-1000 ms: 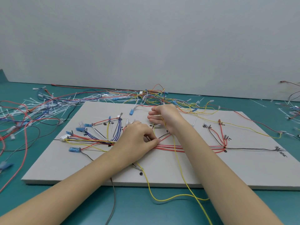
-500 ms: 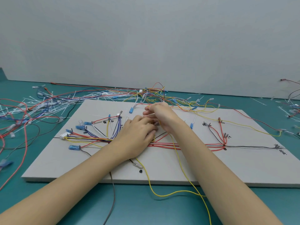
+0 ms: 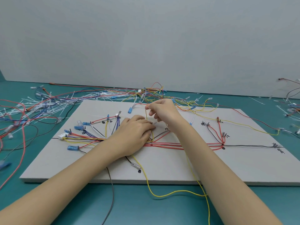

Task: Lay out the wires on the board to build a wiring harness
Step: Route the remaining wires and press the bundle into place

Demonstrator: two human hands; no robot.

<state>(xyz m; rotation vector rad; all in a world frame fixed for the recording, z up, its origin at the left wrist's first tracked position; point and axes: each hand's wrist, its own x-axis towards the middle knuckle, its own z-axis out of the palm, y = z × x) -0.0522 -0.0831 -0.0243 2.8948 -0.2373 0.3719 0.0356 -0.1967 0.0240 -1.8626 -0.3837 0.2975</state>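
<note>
Judging by the board [image 3: 227, 168], the harness is well along: at centre left a fan of coloured wires [image 3: 90, 135] already spreads to blue terminals and a white connector [image 3: 62, 136]. Mid-frame, the left hand [image 3: 136, 133] lies with fingers flat, pressing the bundle down, while the right hand [image 3: 164, 111] just above pinches a yellow wire [image 3: 146, 177] whose slack loops off the near edge, not yet routed. Further right, the red trunk [image 3: 178, 144] and right-hand branches [image 3: 219, 135] look placed. Loose wires [image 3: 48, 103] heaped behind suggest more remain.
</note>
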